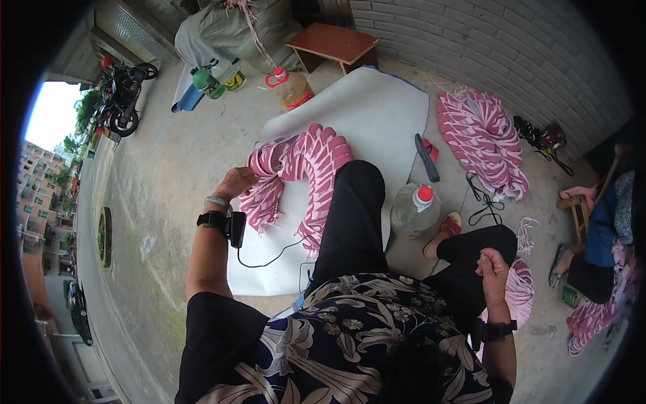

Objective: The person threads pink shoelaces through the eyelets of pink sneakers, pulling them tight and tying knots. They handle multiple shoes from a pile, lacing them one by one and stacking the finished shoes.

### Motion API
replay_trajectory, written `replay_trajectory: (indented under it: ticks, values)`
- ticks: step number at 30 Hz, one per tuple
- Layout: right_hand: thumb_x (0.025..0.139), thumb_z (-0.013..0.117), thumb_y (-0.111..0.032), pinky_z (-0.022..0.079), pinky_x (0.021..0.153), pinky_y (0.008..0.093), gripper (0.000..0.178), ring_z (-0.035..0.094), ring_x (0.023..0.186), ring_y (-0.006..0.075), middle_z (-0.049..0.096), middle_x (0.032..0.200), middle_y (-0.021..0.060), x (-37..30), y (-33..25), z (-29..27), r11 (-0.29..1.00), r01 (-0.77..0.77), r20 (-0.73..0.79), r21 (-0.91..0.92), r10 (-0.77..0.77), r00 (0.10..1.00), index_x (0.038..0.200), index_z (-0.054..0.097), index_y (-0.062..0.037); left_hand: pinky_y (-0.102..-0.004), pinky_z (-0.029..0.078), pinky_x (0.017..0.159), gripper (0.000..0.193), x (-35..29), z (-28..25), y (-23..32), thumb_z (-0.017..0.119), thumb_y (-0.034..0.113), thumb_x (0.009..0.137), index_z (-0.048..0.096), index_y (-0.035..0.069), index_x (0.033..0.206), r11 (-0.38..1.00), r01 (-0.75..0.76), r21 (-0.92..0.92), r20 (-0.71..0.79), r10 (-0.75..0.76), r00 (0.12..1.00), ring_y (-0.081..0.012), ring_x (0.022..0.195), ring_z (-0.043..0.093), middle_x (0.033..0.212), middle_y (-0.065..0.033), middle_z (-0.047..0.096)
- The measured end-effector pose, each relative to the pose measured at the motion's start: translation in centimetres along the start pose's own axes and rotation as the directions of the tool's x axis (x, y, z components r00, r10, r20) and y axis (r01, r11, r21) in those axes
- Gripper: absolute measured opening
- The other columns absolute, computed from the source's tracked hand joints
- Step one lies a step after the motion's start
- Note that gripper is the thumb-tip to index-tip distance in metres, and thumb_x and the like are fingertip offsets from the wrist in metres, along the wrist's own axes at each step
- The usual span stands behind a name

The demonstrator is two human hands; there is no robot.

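Two bare hands work around a pink-and-white cloth bundle [326, 151], which lies on a white sheet [397, 108] spread over the concrete floor, beside the person's bent left leg. The bundle's long axis is curved rather than straight: from a loose end at the lower left it rises, bends across the top, and descends on the right as a ribbed limb toward the black trousers [350, 225]. Both ends point toward the person, and the opening of the arch faces the same way. The left hand [237, 183] lies at the outer edge of the left limb, its fingers drawn together on the cloth in a pinch. The right hand [494, 269] is raised by the right knee, its fingers curled toward the palm; whether they hold a thread cannot be told. Each wrist carries a black strapped device, and a dark cable [269, 264] runs from the left one toward the lap. A second pink-and-white bundle [481, 138] lies near the brick wall, its long axis slanting from upper left to lower right. Between it and the sheet rests a dark sandal [426, 158]; a clear jug [415, 209] with a red cap stands between the person's legs. A low brown bench [334, 44] stands beyond the sheet.
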State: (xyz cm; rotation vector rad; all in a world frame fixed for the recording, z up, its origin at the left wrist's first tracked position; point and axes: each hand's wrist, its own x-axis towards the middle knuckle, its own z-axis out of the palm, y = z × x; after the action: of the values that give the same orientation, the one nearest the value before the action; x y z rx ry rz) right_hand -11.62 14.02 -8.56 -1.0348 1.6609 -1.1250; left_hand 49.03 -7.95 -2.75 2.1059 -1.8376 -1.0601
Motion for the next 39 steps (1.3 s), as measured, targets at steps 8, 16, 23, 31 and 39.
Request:
replay_trajectory:
  ticks: [8,16,23,31,39]
  values:
    - [0.084,0.057,-0.006,0.043,0.053,0.0188,0.011,0.049,0.056,0.0047,0.057,0.073,0.0007,0.1,1.0,-0.7,0.995,0.098,-0.065,-0.007,-0.098,0.993,0.094,0.059,-0.0029,-0.0262,0.049,0.057,0.014,2.5,2.3,8.2,0.060,0.016,0.083,0.060,0.001,0.084,0.968,-0.225,-0.111,0.102,0.237,0.966,-0.0118,0.061,0.056,0.070,-0.0010,0.057]
    - [0.086,0.058,-0.012,0.042,0.049,0.0187,0.009,0.051,0.052,0.0057,0.058,0.066,0.0009,1.3,-3.8,-7.1,0.960,-0.183,-0.016,0.212,0.190,0.982,0.090,0.061,-0.0048,-0.0256,0.047,0.056,0.013,5.7,5.7,14.3,0.063,0.012,0.083,0.060,0.000,0.087,0.935,-0.258,-0.243,0.280,0.322,0.904,-0.0103,0.061,0.053,0.069,-0.0009,0.056]
    - [0.085,0.055,-0.013,0.040,0.042,0.0206,0.008,0.051,0.048,0.0069,0.057,0.063,0.0004,11.5,-1.8,-18.5,0.946,-0.324,-0.258,-0.026,0.306,0.916,0.083,0.061,-0.0071,-0.0220,0.045,0.063,0.018,10.0,10.1,22.1,0.062,0.017,0.085,0.059,0.000,0.091,0.939,-0.313,-0.141,0.409,0.343,0.846,-0.0075,0.068,0.053,0.077,0.0010,0.057]
    - [0.080,0.059,-0.015,0.045,0.045,0.0254,0.008,0.055,0.052,0.0091,0.058,0.066,-0.0004,26.0,1.8,-19.8,0.885,-0.454,-0.275,-0.106,0.413,0.868,0.085,0.062,-0.0104,-0.0189,0.041,0.061,0.011,15.4,16.0,24.9,0.060,0.010,0.085,0.058,0.000,0.089,0.932,-0.251,-0.261,0.467,0.350,0.812,-0.0049,0.067,0.047,0.073,0.0021,0.053]
    - [0.075,0.058,-0.016,0.045,0.045,0.0290,0.016,0.057,0.053,0.0134,0.060,0.065,0.0019,43.3,8.0,-11.1,0.836,-0.482,-0.210,-0.261,0.439,0.874,0.089,0.063,-0.0117,-0.0275,0.046,0.060,0.022,15.4,19.0,32.3,0.067,0.011,0.078,0.057,0.000,0.094,0.756,-0.589,-0.284,0.386,0.653,0.651,-0.0188,0.067,0.058,0.076,-0.0114,0.059]
